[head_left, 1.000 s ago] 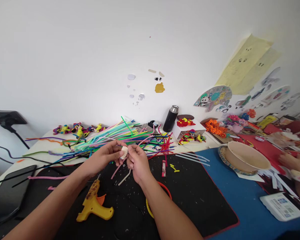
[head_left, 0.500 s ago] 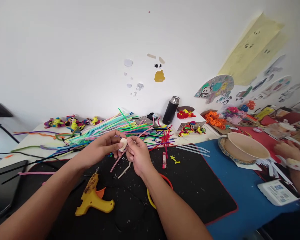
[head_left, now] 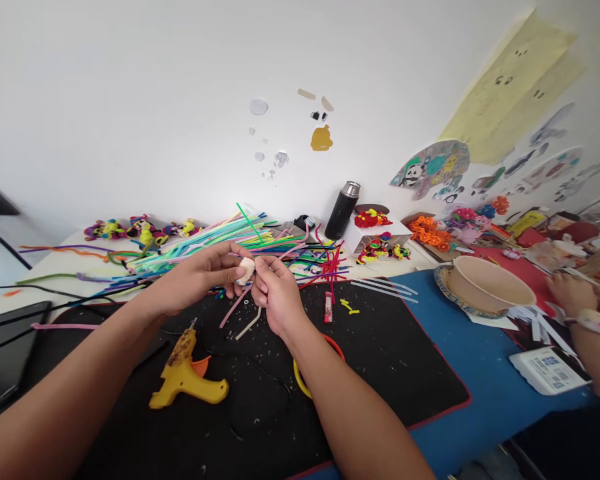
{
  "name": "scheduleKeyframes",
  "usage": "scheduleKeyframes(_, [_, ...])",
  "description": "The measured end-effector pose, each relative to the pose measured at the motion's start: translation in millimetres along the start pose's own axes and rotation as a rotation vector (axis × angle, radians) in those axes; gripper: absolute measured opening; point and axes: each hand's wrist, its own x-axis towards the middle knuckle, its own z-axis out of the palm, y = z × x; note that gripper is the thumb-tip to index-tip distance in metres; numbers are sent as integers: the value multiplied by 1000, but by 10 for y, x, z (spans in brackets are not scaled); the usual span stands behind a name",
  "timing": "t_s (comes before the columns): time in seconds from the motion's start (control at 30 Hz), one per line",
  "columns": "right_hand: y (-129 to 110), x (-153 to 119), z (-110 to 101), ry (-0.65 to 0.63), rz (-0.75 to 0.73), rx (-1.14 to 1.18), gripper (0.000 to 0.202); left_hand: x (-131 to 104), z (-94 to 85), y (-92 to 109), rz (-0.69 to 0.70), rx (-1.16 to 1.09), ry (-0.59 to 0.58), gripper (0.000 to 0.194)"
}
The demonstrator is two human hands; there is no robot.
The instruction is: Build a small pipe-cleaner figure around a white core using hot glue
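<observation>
Between my two hands is a small cream-white coiled piece. My left hand pinches it from the left with thumb and fingers. My right hand is closed at its right side, fingertips against the piece. Below the hands, a pink pipe cleaner and a bent beige pipe cleaner stick out over the black mat. Behind the hands lies a large heap of coloured pipe cleaners. A yellow glue gun rests on the mat below my left hand.
A black bottle stands behind the heap, beside a white box with pipe-cleaner figures. Right of the mat are a beige bowl and a white case. Another person's hands are at the far right.
The view has shifted slightly, so the table items sit higher in the picture. Both hands keep nearly the same pose around the cream-white piece.
</observation>
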Motion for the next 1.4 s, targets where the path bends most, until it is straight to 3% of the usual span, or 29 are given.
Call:
scheduleKeyframes(0.3, [-28,-22,34,-25,-38,7,38,-50,17,28,37,6,28,30])
scheduleKeyframes(0.63, [-18,-5,12,-22,-33,27,38,-56,22,-41,8,-105,100,38])
scheduleKeyframes(1.27, [-9,-14,23,6,1,16,37,-77,33,-43,7,-116,68,30])
scheduleKeyframes(1.33, [-13,-19,31,21,-1,0,37,-65,33,-49,30,-153,108,30])
scheduleKeyframes(1.4, [-20,-31,46,34,-12,-12,37,-41,-25,-77,80,-243,238,29])
